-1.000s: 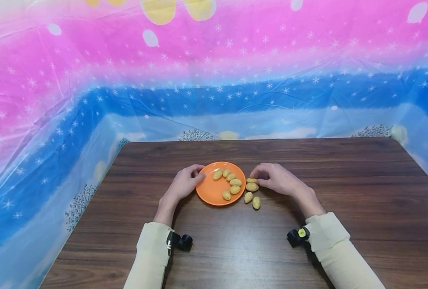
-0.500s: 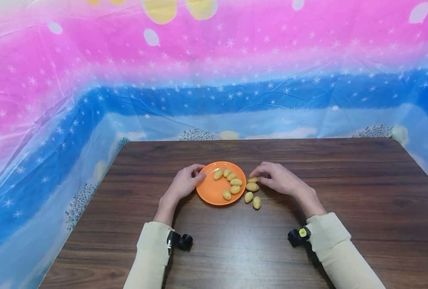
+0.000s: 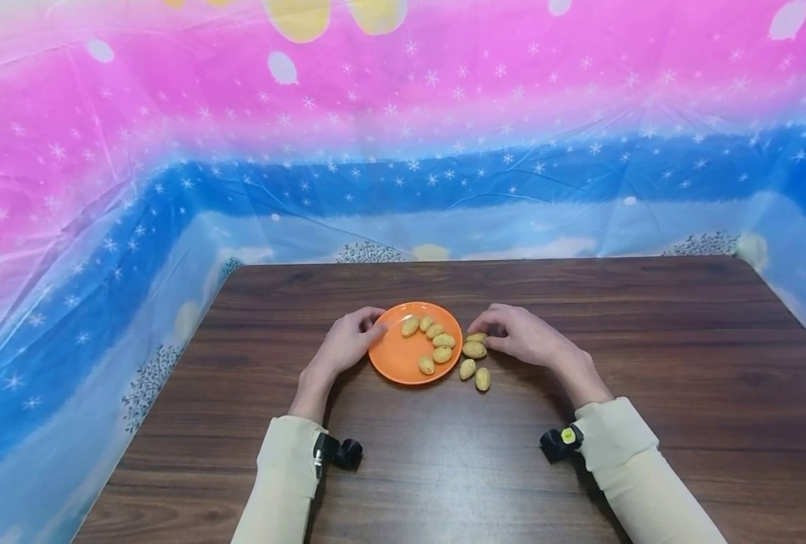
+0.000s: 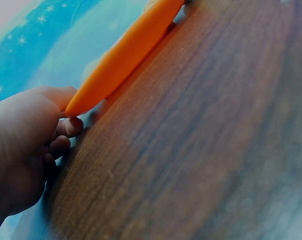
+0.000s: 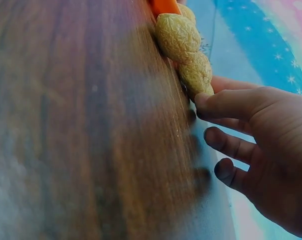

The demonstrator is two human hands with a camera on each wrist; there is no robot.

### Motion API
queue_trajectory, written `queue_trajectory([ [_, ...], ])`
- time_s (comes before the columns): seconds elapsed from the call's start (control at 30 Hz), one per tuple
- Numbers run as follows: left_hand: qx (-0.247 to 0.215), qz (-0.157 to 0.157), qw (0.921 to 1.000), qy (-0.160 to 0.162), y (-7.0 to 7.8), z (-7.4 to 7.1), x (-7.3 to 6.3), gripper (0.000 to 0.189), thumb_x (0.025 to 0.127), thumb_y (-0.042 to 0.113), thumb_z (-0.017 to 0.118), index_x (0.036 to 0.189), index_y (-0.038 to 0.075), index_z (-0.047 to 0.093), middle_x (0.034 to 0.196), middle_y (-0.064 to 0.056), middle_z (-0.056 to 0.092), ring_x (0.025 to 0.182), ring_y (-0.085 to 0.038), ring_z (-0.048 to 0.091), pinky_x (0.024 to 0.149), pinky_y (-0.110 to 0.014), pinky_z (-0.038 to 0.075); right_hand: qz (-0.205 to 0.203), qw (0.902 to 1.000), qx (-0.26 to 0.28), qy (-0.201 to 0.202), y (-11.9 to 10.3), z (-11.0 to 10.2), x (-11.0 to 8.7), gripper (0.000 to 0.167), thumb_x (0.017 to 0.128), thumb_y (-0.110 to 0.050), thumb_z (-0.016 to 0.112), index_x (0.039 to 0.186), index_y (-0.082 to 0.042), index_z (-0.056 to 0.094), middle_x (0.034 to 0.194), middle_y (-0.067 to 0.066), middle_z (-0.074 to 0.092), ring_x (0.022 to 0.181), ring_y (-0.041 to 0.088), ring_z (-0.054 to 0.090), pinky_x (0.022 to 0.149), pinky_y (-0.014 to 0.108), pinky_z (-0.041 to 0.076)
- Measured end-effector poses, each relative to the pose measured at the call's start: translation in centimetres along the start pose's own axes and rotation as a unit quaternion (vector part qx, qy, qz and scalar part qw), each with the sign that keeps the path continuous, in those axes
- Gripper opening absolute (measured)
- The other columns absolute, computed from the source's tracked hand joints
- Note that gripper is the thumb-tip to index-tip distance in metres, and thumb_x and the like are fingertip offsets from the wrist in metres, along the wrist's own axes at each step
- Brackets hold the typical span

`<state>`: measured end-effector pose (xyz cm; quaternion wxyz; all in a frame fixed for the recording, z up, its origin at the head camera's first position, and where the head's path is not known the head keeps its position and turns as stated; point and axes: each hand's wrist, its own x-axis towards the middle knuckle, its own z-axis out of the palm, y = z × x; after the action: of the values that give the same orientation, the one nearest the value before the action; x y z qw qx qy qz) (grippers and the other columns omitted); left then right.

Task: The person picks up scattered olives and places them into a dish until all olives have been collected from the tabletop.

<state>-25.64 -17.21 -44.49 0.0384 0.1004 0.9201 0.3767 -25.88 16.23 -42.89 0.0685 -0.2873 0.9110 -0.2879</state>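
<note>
An orange plate [image 3: 397,369] sits on the dark wooden table, with several wrinkled yellow-brown oval pieces [image 3: 443,341], nut-like in look, mostly along its right side. My left hand [image 3: 344,344] pinches the plate's left rim, thumb on top; in the left wrist view the plate [image 4: 123,60] shows edge-on. Right of the plate, several more such pieces [image 3: 474,350] lie on the table. My right hand [image 3: 528,336] pinches the farthest of these between thumb and forefinger, beside the plate's rim. In the right wrist view the thumb rests at the end of that wrinkled piece [image 5: 196,75], its other fingers loosely bent.
The wooden table [image 3: 416,468] extends around the plate on all sides. Behind it hangs a pink and blue patterned cloth [image 3: 403,151]. Each wrist carries a small black camera, the left camera [image 3: 340,453] and the right camera [image 3: 560,444].
The farthest loose piece has tilted slightly under my right fingertips. My left hand and the plate hold their place.
</note>
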Motion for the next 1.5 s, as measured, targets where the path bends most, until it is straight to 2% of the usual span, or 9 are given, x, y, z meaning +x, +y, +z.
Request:
queue_trajectory([
  [0.27,0.003,-0.001,1.0,-0.001,0.0,0.0,0.0,0.041,0.101,0.042,0.053,0.135,0.018,0.06,0.09,-0.004,0.056,0.078,-0.019,0.051,0.07,-0.031,0.039,-0.005,0.9999,0.002,0.015,0.0,-0.1,0.0,0.024,0.096,-0.014,0.064,0.116,-0.026,0.071,0.107,-0.004,0.063,0.089,0.014,0.057,0.079,0.036,0.046],
  [0.5,0.002,-0.003,1.0,0.0,-0.1,0.1,0.1,0.04,0.102,0.042,0.053,0.134,0.019,0.06,0.089,-0.005,0.056,0.077,-0.02,0.051,0.07,-0.032,0.039,0.008,0.9996,-0.001,0.028,-0.9,-0.4,0.1,0.024,0.097,-0.017,0.064,0.118,-0.027,0.07,0.111,-0.005,0.063,0.092,0.014,0.057,0.081,0.035,0.046],
  [0.7,0.0,-0.008,1.0,0.0,-0.1,0.0,-0.2,0.042,0.101,0.042,0.054,0.135,0.018,0.06,0.088,-0.005,0.056,0.076,-0.02,0.051,0.069,-0.031,0.039,0.013,0.9993,0.001,0.036,-1.5,-0.5,0.2,0.024,0.097,-0.018,0.064,0.118,-0.029,0.07,0.107,-0.006,0.061,0.082,0.014,0.054,0.071,0.033,0.045],
  [0.93,-0.005,-0.015,0.9999,-0.001,0.0,0.1,0.0,0.041,0.101,0.042,0.054,0.135,0.019,0.06,0.09,-0.005,0.056,0.079,-0.021,0.051,0.07,-0.032,0.04,-0.011,0.9989,-0.012,0.045,-2.3,-0.6,0.4,0.024,0.095,-0.017,0.066,0.117,-0.026,0.071,0.106,-0.007,0.062,0.082,0.013,0.054,0.074,0.032,0.045],
  [1.2,0.001,-0.016,0.9999,0.003,0.0,0.2,0.1,0.042,0.101,0.042,0.055,0.135,0.018,0.059,0.093,-0.004,0.057,0.081,-0.02,0.052,0.073,-0.031,0.04,-0.028,0.9988,-0.012,0.039,-3.3,-0.4,0.9,0.024,0.096,-0.016,0.066,0.118,-0.021,0.071,0.108,-0.005,0.062,0.08,0.013,0.054,0.071,0.032,0.046],
  [1.5,0.003,-0.013,0.9999,0.002,-0.1,0.1,0.1,0.042,0.101,0.042,0.055,0.135,0.018,0.06,0.092,-0.004,0.057,0.081,-0.019,0.052,0.072,-0.032,0.041,-0.046,0.9985,-0.016,0.024,-4.0,0.6,1.8,0.024,0.097,-0.017,0.063,0.119,-0.024,0.07,0.11,-0.006,0.061,0.078,0.011,0.054,0.07,0.031,0.046],
])
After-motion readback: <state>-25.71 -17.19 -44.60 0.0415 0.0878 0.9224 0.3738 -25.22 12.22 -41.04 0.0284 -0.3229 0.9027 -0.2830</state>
